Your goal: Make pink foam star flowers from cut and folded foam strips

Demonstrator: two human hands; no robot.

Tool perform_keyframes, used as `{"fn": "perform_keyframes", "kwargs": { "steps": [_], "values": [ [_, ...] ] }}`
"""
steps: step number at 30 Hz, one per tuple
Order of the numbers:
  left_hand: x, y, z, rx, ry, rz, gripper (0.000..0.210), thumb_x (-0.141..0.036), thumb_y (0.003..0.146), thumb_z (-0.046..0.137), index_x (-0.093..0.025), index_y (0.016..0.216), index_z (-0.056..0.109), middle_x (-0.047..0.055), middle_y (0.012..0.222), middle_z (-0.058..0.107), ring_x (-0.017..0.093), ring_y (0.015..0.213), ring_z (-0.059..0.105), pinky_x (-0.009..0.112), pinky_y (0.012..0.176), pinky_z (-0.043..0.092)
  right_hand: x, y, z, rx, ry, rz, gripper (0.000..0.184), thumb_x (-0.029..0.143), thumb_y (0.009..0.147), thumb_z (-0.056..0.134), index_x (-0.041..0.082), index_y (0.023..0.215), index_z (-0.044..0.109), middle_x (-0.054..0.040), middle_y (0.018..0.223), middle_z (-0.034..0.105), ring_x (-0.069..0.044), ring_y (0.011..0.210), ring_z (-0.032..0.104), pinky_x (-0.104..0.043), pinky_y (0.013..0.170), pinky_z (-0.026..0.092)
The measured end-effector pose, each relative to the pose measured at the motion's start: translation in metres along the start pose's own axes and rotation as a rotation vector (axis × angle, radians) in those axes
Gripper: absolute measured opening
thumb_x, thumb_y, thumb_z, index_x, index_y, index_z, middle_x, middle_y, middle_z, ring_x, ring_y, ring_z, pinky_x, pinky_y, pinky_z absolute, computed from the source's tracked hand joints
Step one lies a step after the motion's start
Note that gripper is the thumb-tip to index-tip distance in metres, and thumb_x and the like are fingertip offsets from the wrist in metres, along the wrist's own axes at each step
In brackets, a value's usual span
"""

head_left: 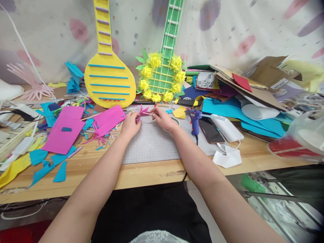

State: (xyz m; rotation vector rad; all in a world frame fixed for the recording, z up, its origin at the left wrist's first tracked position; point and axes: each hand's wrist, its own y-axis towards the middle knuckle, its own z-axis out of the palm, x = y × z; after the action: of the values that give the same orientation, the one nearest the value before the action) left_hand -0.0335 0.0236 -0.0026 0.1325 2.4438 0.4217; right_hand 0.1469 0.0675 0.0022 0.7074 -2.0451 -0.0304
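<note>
Above the grey cutting mat (152,148), my left hand (131,125) is closed on a small magenta foam-paper piece with pointed petals (143,110). My right hand (162,118) pinches a thin pale stick (146,113), whose end reaches the magenta piece. Beneath the right wrist a roll of tape (177,121) is partly hidden. Just right of that hand lie a yellow scrap (179,112) and a blue hot glue gun (194,121). Magenta sheets (108,118) lie left of my left hand.
Behind the mat stand a yellow paper instrument (110,79) and a green one (164,76) trimmed with yellow flowers. A phone (211,130) and white power bank (227,128) lie right. Blue scraps (60,172) litter the left; cardboard (250,91) is piled right, behind a bagged cup (293,146).
</note>
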Motion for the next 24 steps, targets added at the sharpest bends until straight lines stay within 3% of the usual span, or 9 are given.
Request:
{"fn": "perform_keyframes", "kwargs": {
  "steps": [7,19,24],
  "values": [
    [0.008,-0.004,0.000,-0.017,-0.134,-0.012,0.030,-0.020,0.070,0.061,-0.019,0.100,0.053,0.006,0.093,0.057,0.017,0.079,0.054,0.031,0.073,0.044,0.004,-0.001,0.002,0.111,0.056,-0.018,0.023,0.021,0.085,0.040,0.018,0.102,0.056,-0.0029,0.085,0.065,-0.015,0.084,0.058,-0.030,0.081,0.042],
    [0.005,-0.007,-0.001,0.018,-0.051,-0.013,0.040,-0.016,0.069,0.060,-0.021,0.108,0.053,0.006,0.089,0.055,0.021,0.083,0.054,0.036,0.078,0.044,0.004,0.002,0.006,0.070,0.108,0.017,0.019,0.023,0.081,0.041,0.016,0.089,0.057,0.0004,0.076,0.057,-0.012,0.073,0.053,-0.027,0.074,0.041],
    [0.005,-0.006,0.000,0.026,-0.034,0.000,0.041,-0.015,0.071,0.057,-0.019,0.111,0.052,0.007,0.092,0.056,0.022,0.084,0.055,0.037,0.080,0.045,0.011,0.004,0.007,0.052,0.088,0.004,0.016,0.024,0.081,0.043,0.017,0.088,0.055,-0.0016,0.082,0.059,-0.013,0.077,0.052,-0.028,0.075,0.040]
  ]
}}
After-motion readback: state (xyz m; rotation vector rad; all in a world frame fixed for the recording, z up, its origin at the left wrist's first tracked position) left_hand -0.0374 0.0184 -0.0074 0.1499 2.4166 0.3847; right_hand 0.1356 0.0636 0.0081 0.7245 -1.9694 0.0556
